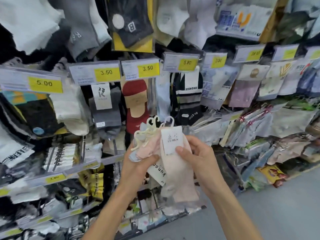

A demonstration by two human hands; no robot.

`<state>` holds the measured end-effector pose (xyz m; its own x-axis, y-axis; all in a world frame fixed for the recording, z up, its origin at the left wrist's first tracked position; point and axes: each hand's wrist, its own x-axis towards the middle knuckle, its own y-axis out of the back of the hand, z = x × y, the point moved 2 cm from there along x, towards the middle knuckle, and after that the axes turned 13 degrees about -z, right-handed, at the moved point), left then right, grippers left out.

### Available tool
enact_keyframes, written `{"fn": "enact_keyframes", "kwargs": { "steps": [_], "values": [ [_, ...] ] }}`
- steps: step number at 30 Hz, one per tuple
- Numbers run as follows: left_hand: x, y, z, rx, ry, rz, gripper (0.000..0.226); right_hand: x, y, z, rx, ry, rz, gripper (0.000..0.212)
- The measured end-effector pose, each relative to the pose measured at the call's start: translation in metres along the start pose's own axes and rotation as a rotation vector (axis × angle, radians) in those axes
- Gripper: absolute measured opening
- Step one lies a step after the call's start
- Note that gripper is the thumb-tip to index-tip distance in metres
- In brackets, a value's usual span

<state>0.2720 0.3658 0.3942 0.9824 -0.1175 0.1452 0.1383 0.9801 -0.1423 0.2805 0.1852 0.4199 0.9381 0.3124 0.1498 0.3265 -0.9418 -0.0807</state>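
In front of a shop sock display I hold several packs of pale socks. My left hand (138, 163) grips a bunch of pink, blue and cream sock pairs (145, 146) with white plastic hooks on top. My right hand (195, 156) pinches a pale pink sock pack (180, 174), its thumb pressed on the white paper label (171, 141) printed "LU RUN". The pink pack hangs down between both hands, overlapping the bunch.
Hanging socks fill the rack (103, 104) behind, under yellow price tags (106, 72) reading 5.00, 3.50 and 5.80. Red socks (136, 108) and striped socks (189, 94) hang just above my hands. Packaged goods (259, 129) are stacked at right. Grey floor (277, 213) lies lower right.
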Motion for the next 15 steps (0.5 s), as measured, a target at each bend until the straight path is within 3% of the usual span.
{"fn": "enact_keyframes", "kwargs": {
  "steps": [3, 6, 11, 13, 15],
  "values": [
    [0.038, 0.0, 0.009, -0.043, -0.005, 0.026, 0.039, 0.053, 0.031, -0.006, -0.014, 0.054, 0.117, 0.017],
    [0.068, 0.004, 0.008, -0.08, -0.022, 0.087, 0.039, 0.112, 0.059, -0.011, -0.088, 0.095, 0.227, 0.018],
    [0.091, 0.015, -0.003, -0.09, 0.026, 0.165, 0.07, 0.193, 0.061, -0.023, -0.196, 0.17, 0.196, 0.017],
    [0.095, 0.019, -0.004, -0.089, 0.023, 0.166, 0.066, 0.215, 0.056, -0.022, -0.236, 0.19, 0.193, 0.026],
    [0.099, 0.024, -0.003, -0.081, 0.023, 0.163, 0.061, 0.231, 0.054, -0.015, -0.274, 0.137, 0.187, 0.019]
  ]
}}
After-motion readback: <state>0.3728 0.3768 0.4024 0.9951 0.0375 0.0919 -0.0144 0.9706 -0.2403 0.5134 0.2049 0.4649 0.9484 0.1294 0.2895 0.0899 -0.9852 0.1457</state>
